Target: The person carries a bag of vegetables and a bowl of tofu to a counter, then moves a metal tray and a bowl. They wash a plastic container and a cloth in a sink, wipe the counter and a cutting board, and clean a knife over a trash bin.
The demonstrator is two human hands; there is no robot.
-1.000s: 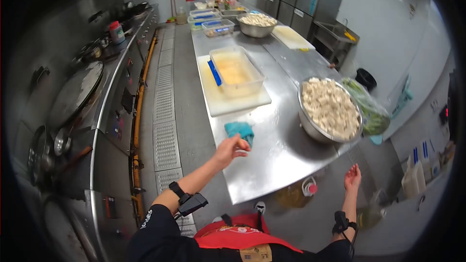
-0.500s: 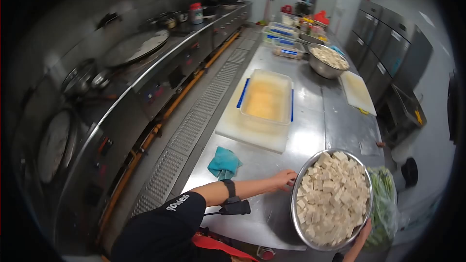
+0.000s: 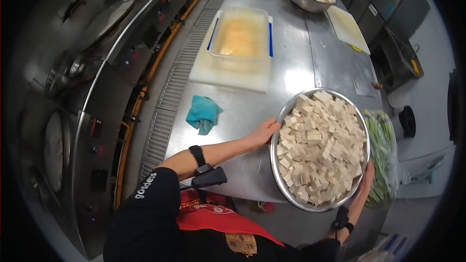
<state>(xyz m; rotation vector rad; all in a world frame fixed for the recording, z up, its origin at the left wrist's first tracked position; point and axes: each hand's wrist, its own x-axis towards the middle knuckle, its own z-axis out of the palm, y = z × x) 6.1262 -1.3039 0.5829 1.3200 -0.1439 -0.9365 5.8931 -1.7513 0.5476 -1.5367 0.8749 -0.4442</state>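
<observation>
Dark steel lines the far left, where the cooking range (image 3: 131,48) stands beyond a strip of floor grating (image 3: 171,92). On the near left of the metal table (image 3: 291,43), the teal cloth (image 3: 203,115) lies crumpled with nothing touching it; a second ago the left hand was just beside it, and now that hand is away from it. Farther back, a white cutting board (image 3: 233,75) carries a clear container (image 3: 264,34) with a blue clip on each side, set there as before. Next comes the left hand (image 3: 263,132), closed at the left rim of the steel bowl (image 3: 274,160), its fingertips partly out of sight. The bowl is at the near right end of the table, heaped with pale cubes (image 3: 320,150) that look like tofu, and from this angle it overlaps the table's near edge; whether its base is lifted or resting cannot be told. The right hand (image 3: 367,177), which a second ago hung free of everything, is now cupped around the bowl's lower right side, its finger ends hidden. That puts both hands on opposite sides of the bowl, a grip that seems suited to steadying a full, probably heavy load. Just right of it lies a plastic bag of long greens (image 3: 381,150).
</observation>
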